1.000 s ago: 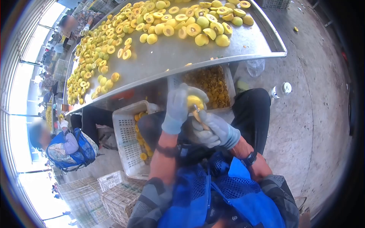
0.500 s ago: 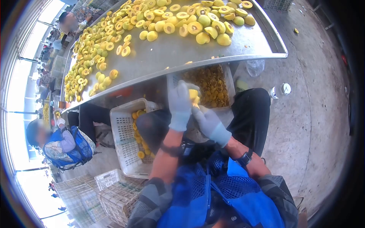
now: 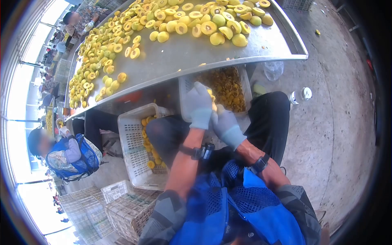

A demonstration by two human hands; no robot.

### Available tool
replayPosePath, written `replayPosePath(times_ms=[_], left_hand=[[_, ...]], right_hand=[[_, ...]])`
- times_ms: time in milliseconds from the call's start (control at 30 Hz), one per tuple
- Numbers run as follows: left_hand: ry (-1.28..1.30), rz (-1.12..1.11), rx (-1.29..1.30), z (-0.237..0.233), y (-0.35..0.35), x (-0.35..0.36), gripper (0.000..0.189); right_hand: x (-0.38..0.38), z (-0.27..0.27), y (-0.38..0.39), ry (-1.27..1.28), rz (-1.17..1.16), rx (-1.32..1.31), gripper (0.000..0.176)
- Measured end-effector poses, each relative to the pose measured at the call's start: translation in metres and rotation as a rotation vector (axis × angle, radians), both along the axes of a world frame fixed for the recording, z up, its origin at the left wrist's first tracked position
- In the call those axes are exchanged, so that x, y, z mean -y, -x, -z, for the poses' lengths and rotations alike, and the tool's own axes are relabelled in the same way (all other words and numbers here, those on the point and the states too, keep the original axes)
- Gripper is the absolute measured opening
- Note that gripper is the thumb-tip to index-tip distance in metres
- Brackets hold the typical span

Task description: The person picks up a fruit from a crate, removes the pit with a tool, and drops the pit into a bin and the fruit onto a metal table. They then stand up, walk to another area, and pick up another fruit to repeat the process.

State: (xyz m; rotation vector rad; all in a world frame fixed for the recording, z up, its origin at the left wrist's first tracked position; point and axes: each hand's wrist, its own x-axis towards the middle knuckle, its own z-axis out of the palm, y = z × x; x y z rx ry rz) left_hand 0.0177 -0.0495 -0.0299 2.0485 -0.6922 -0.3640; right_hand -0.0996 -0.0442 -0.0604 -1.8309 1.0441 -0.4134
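Note:
Both my hands wear pale gloves and meet over the gap between my knees, just in front of the table edge. My left hand (image 3: 198,107) is closed around a yellow peach half (image 3: 211,94), of which only a sliver shows past the fingers. Right against it, my right hand (image 3: 228,125) is closed with its fingers pointing at the fruit; what it grips is hidden. Beneath and beyond my hands stands a white crate (image 3: 247,92) with peeled-looking yellow-brown scraps. Left of my knee, a white slotted crate (image 3: 127,143) holds several peach halves (image 3: 150,143).
The metal table (image 3: 163,61) carries many peach halves (image 3: 208,28). A co-worker in a blue vest (image 3: 73,155) sits at left; another person (image 3: 79,22) is at the far side. Stacked crates (image 3: 130,212) stand lower left. A jar (image 3: 306,94) and plastic bag (image 3: 273,70) lie at right.
My left hand has turned and covers more of the peach half. My right hand has shifted slightly right and stays close beside it.

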Motion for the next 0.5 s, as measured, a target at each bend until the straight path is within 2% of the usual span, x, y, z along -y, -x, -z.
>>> replayPosePath(times_ms=[100, 200, 267, 300, 333, 433, 500], left_hand=[[-0.067, -0.027, 0.057, 0.006, -0.003, 0.005, 0.052], [-0.067, 0.019, 0.470, 0.006, -0.022, -0.004, 0.053], [0.067, -0.047, 0.492, -0.014, -0.043, -0.023, 0.049], [0.050, -0.118, 0.321, -0.016, -0.062, -0.037, 0.033], [0.065, -0.126, 0.422, -0.032, -0.075, -0.053, 0.037], [-0.104, -0.298, 0.602, -0.033, -0.144, -0.114, 0.036], [-0.353, -0.354, 0.705, -0.029, -0.186, -0.165, 0.034]], right_hand=[[0.003, 0.010, -0.003, 0.051, 0.011, -0.055, 0.039], [0.007, 0.011, 0.001, 0.077, 0.044, -0.052, 0.035], [0.014, 0.010, 0.007, 0.062, 0.078, 0.016, 0.033], [0.018, 0.008, 0.011, 0.042, 0.093, 0.068, 0.032], [0.020, 0.006, 0.014, 0.022, 0.106, 0.122, 0.031], [0.022, 0.001, 0.016, 0.033, 0.124, 0.129, 0.031], [0.022, 0.004, 0.014, 0.064, 0.115, 0.128, 0.031]])
